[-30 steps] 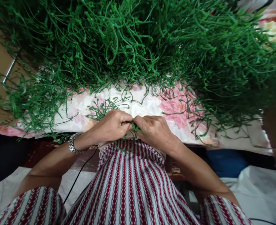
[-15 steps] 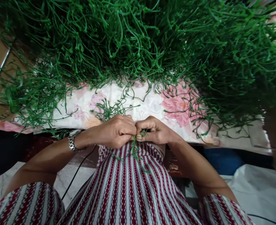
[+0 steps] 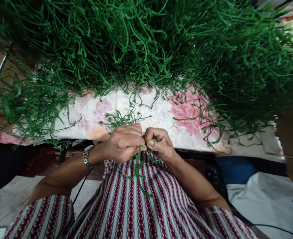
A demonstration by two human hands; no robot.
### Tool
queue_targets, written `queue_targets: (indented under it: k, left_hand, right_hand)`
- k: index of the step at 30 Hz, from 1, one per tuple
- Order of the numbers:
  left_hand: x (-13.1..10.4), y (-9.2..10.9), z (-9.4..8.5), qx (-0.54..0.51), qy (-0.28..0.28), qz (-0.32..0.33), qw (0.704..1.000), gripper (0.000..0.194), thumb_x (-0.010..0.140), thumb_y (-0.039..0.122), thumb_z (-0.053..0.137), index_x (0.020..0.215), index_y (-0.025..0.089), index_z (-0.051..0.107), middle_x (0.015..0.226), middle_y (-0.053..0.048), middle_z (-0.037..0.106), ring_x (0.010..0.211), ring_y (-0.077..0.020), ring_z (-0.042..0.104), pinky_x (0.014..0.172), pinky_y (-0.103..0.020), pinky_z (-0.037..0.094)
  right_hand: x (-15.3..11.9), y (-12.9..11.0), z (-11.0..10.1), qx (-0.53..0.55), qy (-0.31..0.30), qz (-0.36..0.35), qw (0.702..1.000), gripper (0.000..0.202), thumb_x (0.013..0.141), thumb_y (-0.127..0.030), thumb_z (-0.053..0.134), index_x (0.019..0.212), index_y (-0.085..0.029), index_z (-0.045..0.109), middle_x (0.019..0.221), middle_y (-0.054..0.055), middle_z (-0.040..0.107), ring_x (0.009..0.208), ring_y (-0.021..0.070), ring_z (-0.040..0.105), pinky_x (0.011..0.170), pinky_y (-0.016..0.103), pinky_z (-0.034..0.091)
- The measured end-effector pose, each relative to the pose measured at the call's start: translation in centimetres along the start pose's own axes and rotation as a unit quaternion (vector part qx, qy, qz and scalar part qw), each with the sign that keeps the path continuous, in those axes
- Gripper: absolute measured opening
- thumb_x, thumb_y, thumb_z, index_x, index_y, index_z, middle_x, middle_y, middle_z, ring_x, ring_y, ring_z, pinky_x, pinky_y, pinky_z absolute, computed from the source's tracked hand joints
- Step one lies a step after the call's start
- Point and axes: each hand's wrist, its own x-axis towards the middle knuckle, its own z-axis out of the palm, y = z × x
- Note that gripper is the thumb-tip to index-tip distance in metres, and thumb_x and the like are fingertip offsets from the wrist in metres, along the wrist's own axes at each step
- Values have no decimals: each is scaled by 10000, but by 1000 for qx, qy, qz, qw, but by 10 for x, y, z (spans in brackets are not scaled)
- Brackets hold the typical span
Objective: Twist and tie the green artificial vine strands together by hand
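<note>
My left hand (image 3: 125,142), with a metal watch (image 3: 86,156) on its wrist, is closed on thin green stems (image 3: 139,172) that hang down in front of the striped garment. My right hand (image 3: 160,142) meets it at the fingertips, thumb and forefinger pinched on green stems too, with bits of green between its fingers. Just beyond the left hand, a small bunch of green sprigs (image 3: 122,119) spreads over the flowered cloth (image 3: 156,114). Where exactly the fingertips grip is partly hidden.
A big heap of green branching stems (image 3: 136,39) covers the far side of the cloth. More sprigs (image 3: 34,106) lie at the left beside a brown box-like surface with a metal rod (image 3: 0,68). White sheeting (image 3: 273,202) is at the lower right.
Both hands have come slightly nearer to my body. The hanging green stems now reach lower over the garment, and the right thumb has shifted on its pinch.
</note>
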Motion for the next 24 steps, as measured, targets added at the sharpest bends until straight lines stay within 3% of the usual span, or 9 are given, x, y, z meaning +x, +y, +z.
queue_targets:
  k: [6, 10, 14, 17, 21, 23, 24]
  left_hand:
    - [0, 3, -1, -64, 9, 31, 997, 129, 788, 143, 488, 676, 184, 536, 519, -1, 502, 516, -100, 446, 556, -268, 392]
    - [0, 3, -3, -86, 31, 30, 995, 113, 793, 133, 474, 712, 181, 536, 523, 5, 494, 516, -100, 442, 559, -262, 394]
    - [4, 7, -10, 26, -7, -2, 1000, 128, 772, 77, 478, 695, 163, 534, 535, 6, 486, 536, -103, 420, 579, -258, 385]
    - [8, 12, -15, 152, -81, -30, 985, 180, 786, 66, 433, 668, 146, 544, 557, -7, 507, 548, -111, 413, 604, -267, 387]
    - [10, 15, -15, 244, -165, -46, 955, 212, 797, 83, 400, 648, 140, 539, 580, -16, 514, 551, -122, 421, 616, -285, 379]
    - [10, 14, -14, 238, -181, -35, 954, 226, 778, 61, 391, 609, 151, 512, 562, -8, 494, 539, -117, 410, 609, -281, 375]
    - [9, 14, -14, 220, -179, -20, 959, 237, 763, 50, 388, 577, 159, 488, 540, -2, 472, 525, -113, 395, 599, -277, 371]
  right_hand:
    - [-2, 1, 6, 37, -24, -44, 998, 239, 733, -306, 601, 604, -144, 482, 482, -67, 371, 421, 40, 290, 435, 185, 218]
    - [0, 4, 6, 27, -6, -83, 996, 273, 737, -362, 595, 610, -149, 479, 499, -54, 406, 431, 50, 327, 437, 191, 255]
    - [2, -8, -7, -129, -30, -68, 989, 261, 791, -359, 553, 653, -149, 487, 516, -52, 422, 444, 47, 333, 436, 179, 260]
    - [6, -25, -22, -299, -94, -65, 947, 198, 824, -311, 527, 722, -143, 506, 562, -44, 469, 475, 40, 378, 466, 162, 287]
    - [12, -39, -34, -448, -207, -55, 868, 188, 852, -303, 474, 754, -145, 506, 559, -49, 446, 492, 44, 378, 499, 170, 283]
    - [13, -38, -36, -457, -240, -52, 855, 207, 859, -296, 442, 726, -148, 497, 558, -46, 428, 498, 49, 364, 505, 180, 280]
    - [13, -37, -35, -441, -245, -54, 862, 222, 859, -294, 436, 700, -149, 490, 554, -45, 421, 498, 50, 359, 502, 184, 279]
